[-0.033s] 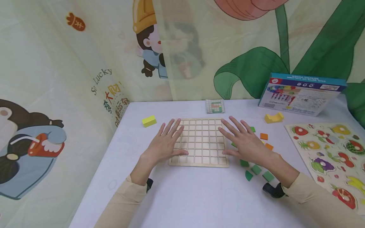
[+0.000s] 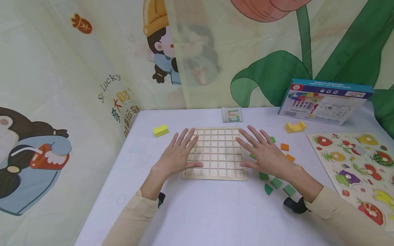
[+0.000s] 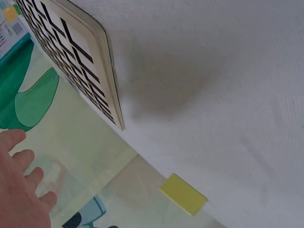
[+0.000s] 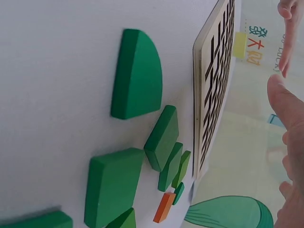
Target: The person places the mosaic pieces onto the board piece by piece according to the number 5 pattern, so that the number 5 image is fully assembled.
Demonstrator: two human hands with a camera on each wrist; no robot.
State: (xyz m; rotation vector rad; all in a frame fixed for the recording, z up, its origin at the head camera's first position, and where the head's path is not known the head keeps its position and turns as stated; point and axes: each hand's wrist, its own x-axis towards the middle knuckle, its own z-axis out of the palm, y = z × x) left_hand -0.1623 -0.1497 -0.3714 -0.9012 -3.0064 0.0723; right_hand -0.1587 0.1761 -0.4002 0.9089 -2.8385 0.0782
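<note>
A wooden grid board (image 2: 219, 153) with rows of square cells lies flat on the white table. My left hand (image 2: 176, 157) spreads its fingers over the board's left edge and holds nothing. On the other side my right hand (image 2: 266, 157) is spread too, with nothing in it, and its fingertips overlap the board's right edge in the head view. Below and beside the right hand lie loose blocks: a green quarter-round block (image 4: 137, 76), several green square blocks (image 2: 289, 190) and orange square blocks (image 2: 284, 147). The right hand hides part of this group.
Left of the board sits a yellow block (image 2: 161, 131). Behind it lies a small pattern card (image 2: 232, 115). A yellow curved block (image 2: 296, 127) and an upright box (image 2: 326, 102) stand at the back right. A fruit puzzle board (image 2: 332, 167) lies at the right.
</note>
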